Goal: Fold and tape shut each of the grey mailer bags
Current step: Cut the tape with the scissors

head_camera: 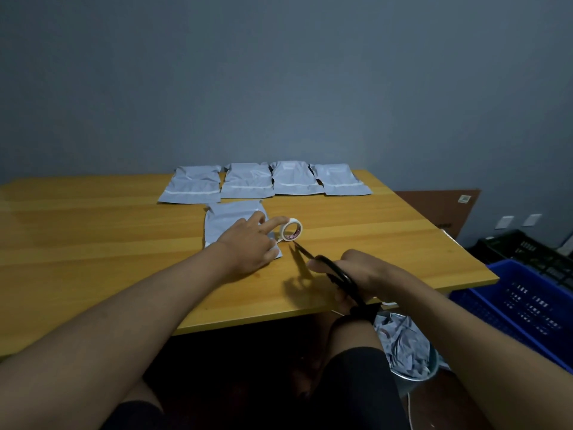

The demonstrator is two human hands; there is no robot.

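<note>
Folded bag point(231, 223) lying at frame centre on desk point(93, 231), taping underway, seemingly not yet sealed. Left hand point(248, 243) pressing flat on bag, fingers straight, forefinger touching tape roll point(291, 233) standing just right of it. Right hand point(361, 271) gripping scissors point(325, 265), blades pointing toward roll. Four bags point(263, 181) waiting in row above, flaps unfolded, strips showing; all five seemingly left.
</note>
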